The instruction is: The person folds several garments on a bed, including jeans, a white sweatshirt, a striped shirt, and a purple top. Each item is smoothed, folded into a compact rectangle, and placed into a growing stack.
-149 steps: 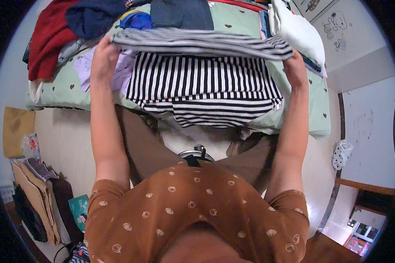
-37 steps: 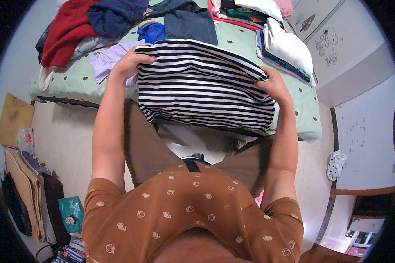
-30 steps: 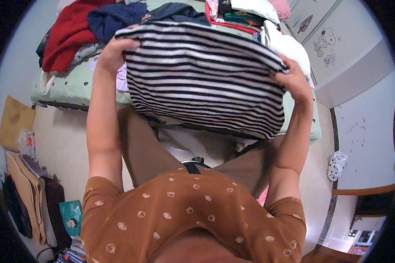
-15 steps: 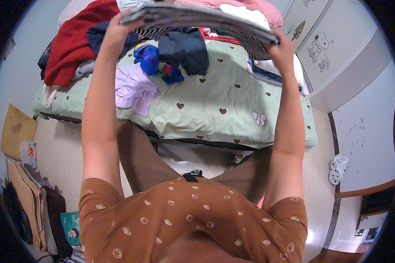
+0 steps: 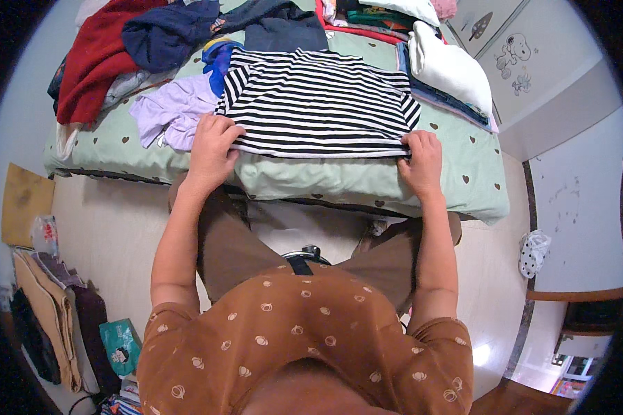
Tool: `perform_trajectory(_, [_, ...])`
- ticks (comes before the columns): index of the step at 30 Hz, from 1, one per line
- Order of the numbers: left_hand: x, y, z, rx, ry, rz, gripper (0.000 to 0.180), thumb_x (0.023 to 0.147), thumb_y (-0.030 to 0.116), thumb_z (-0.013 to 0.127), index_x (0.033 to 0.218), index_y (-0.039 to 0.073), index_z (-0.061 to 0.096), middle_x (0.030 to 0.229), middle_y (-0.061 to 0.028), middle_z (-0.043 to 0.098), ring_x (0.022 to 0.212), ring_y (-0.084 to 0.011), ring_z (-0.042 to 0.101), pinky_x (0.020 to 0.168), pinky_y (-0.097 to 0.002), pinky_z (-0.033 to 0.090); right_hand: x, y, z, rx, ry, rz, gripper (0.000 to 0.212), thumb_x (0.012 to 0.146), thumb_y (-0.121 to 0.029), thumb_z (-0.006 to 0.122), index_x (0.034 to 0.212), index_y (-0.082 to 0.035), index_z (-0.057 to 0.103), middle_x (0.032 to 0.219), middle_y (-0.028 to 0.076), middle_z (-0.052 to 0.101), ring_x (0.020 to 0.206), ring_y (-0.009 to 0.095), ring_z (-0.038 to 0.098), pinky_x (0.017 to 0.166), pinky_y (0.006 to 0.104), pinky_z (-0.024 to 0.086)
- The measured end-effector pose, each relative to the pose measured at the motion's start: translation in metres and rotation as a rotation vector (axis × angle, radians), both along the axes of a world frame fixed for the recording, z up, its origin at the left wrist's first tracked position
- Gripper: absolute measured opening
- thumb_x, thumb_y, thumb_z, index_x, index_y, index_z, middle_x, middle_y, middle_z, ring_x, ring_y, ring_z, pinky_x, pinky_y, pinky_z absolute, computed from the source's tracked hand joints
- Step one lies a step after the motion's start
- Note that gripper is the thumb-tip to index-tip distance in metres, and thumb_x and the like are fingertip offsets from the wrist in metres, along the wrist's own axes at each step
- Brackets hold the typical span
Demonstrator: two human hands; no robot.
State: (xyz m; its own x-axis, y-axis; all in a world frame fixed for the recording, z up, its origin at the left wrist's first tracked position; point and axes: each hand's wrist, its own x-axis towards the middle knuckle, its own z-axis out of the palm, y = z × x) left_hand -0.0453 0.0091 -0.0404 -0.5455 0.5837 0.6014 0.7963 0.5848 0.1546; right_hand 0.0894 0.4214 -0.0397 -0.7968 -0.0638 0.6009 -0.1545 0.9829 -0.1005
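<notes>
A black-and-white striped T-shirt [image 5: 318, 104] lies spread on the green bed cover, its short sleeves out to both sides. My left hand [image 5: 215, 146] grips the near left corner of its edge, fingers curled over the cloth. At the near right corner, my right hand [image 5: 421, 158] pinches the same edge. A lilac garment [image 5: 169, 111] lies crumpled beside my left hand, and a blue garment [image 5: 218, 63] shows partly from under the shirt's left sleeve.
Dark blue clothes [image 5: 166, 34] and a red knit garment [image 5: 93, 66] are heaped at the far left of the bed [image 5: 311, 178]. Folded clothes with a white one [image 5: 450, 69] on top are stacked at the right. A wardrobe [image 5: 526, 69] stands beyond.
The striped T-shirt has come down from the air above the far part of the bed and now lies flat near its front edge. Both hands have lowered toward me, still holding it.
</notes>
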Motion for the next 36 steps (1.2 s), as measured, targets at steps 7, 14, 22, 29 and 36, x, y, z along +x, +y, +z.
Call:
perform_trajectory(7, [0.012,-0.006,0.003,-0.033,-0.032,0.005,0.024,0.062,-0.006,0.062,0.081,0.005,0.053,0.086,-0.0118,0.051,0.088,-0.0342,0.050,0.076,-0.0435,0.042,0.020,0.014,-0.002,0.051,0.061,-0.045,0.033,0.060,0.001,0.066,0.090,-0.008,0.054,0.101,0.011,0.058,0.099,0.033,0.054,0.086,0.0418,0.042])
perform_trajectory(14, [0.030,-0.020,-0.005,0.107,-0.257,-0.005,0.027,0.074,0.009,0.070,0.099,0.004,0.061,0.103,-0.0150,0.057,0.105,-0.0348,0.054,0.093,-0.0415,0.044,0.047,0.024,-0.018,-0.793,-0.031,0.101,0.031,0.073,-0.006,0.062,0.103,-0.004,0.058,0.106,0.007,0.061,0.090,0.019,0.058,0.082,0.0317,0.046])
perform_trajectory(22, [0.002,-0.015,-0.029,0.272,-0.465,0.295,0.034,0.087,0.015,0.068,0.118,0.003,0.059,0.093,-0.0082,0.060,0.086,-0.0196,0.058,0.079,-0.0324,0.047,0.046,0.010,-0.016,-0.553,-0.138,-0.268,0.022,0.082,-0.020,0.073,0.094,-0.003,0.065,0.085,0.009,0.068,0.071,0.021,0.063,0.069,0.0321,0.050])
perform_trajectory(29, [-0.001,-0.031,-0.028,0.711,-0.857,0.052,0.004,0.090,0.004,0.061,0.092,0.007,0.059,0.078,0.0094,0.047,0.071,-0.0021,0.039,0.063,-0.0188,0.032,0.048,0.027,-0.019,-0.889,0.050,-0.062,0.009,0.087,-0.007,0.067,0.091,-0.004,0.060,0.079,-0.002,0.058,0.071,0.006,0.050,0.064,0.0231,0.043])
perform_trajectory(36, [0.017,-0.042,-0.033,0.574,-0.915,0.042,0.027,0.091,0.010,0.062,0.117,0.005,0.058,0.083,0.0058,0.050,0.077,-0.0053,0.045,0.070,-0.0205,0.037,0.060,0.040,-0.019,-0.838,-0.326,-0.157,0.023,0.087,-0.018,0.068,0.104,-0.002,0.064,0.084,0.003,0.066,0.078,0.009,0.057,0.072,0.0257,0.047])
